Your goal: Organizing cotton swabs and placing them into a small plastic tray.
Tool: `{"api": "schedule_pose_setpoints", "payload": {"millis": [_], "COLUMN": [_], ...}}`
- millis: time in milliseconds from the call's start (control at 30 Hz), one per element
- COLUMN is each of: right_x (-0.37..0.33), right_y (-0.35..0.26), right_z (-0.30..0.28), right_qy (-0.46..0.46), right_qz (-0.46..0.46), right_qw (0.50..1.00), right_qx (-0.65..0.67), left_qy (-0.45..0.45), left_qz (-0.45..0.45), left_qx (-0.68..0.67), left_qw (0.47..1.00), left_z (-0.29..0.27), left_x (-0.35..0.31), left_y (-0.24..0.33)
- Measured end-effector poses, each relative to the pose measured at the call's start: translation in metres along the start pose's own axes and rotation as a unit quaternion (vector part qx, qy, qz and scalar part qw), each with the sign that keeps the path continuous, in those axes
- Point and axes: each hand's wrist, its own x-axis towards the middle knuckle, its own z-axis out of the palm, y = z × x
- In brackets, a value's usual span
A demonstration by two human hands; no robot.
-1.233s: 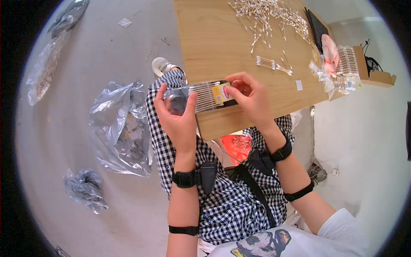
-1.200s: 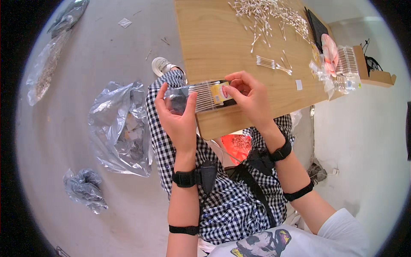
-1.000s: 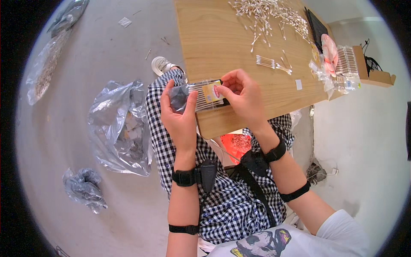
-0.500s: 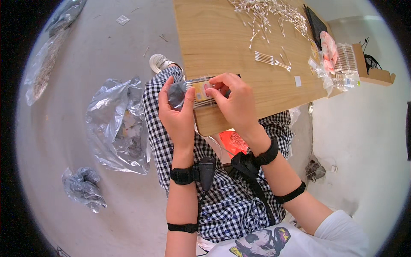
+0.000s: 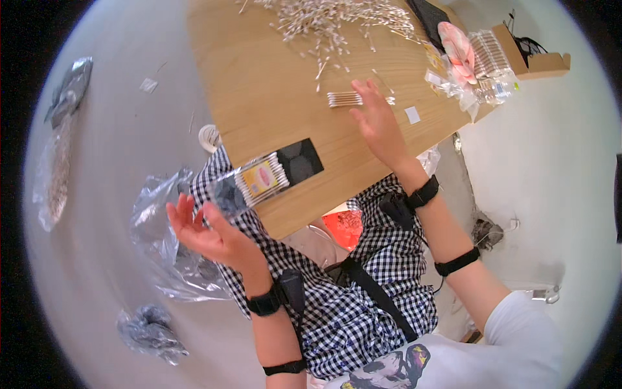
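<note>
A clear bag with cotton swabs and a yellow card [image 5: 262, 178] lies at the table's near left corner. It rests partly on a black pad [image 5: 303, 161], and its loose end hangs past the edge. My left hand [image 5: 214, 236] is beside that end, palm up, with its fingers apart and nothing in it. Over the table my right hand [image 5: 381, 126] reaches out with fingers stretched, at a small row of cotton swabs [image 5: 343, 99]. Its fingers cover part of the row; whether they touch the swabs I cannot tell.
A heap of loose cotton swabs [image 5: 337, 23] spreads over the far tabletop. A small white card [image 5: 413, 115] is right of my right hand. Packed swabs [image 5: 489, 55], a pink-and-white bundle [image 5: 457, 52] and a cardboard box [image 5: 547, 65] stand far right. Plastic bags [image 5: 152, 330] lie on the floor.
Both hands have let go of the swab bag, which now lies at the table corner. My right hand has moved away to the swab row; my left has drawn back and opened.
</note>
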Motion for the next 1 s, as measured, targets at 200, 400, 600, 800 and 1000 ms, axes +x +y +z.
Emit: {"api": "schedule_pose_setpoints", "payload": {"millis": [200, 400, 600, 800, 1000], "right_x": [0.002, -0.024, 0.001, 0.015, -0.005], "right_y": [0.015, 0.014, 0.084, 0.090, 0.034], "right_z": [-0.001, -0.005, -0.023, -0.018, 0.006], "right_qy": [-0.073, -0.017, 0.093, 0.011, 0.008], "right_qz": [-0.067, -0.035, 0.062, 0.116, -0.045], "right_qw": [0.993, 0.999, 0.994, 0.984, 0.978], "right_qx": [-0.070, 0.038, 0.001, 0.137, 0.203], "left_qy": [-0.211, -0.417, -0.495, -0.488, -0.478], "left_qz": [0.102, 0.236, 0.366, 0.407, 0.338], "left_qx": [0.130, 0.238, 0.353, 0.439, 0.468], "left_qw": [0.963, 0.845, 0.705, 0.635, 0.662], "left_z": [0.034, 0.099, 0.150, 0.145, 0.119], "left_x": [-0.033, -0.055, -0.042, -0.050, -0.084], "left_y": [0.054, 0.049, 0.030, 0.013, 0.018]}}
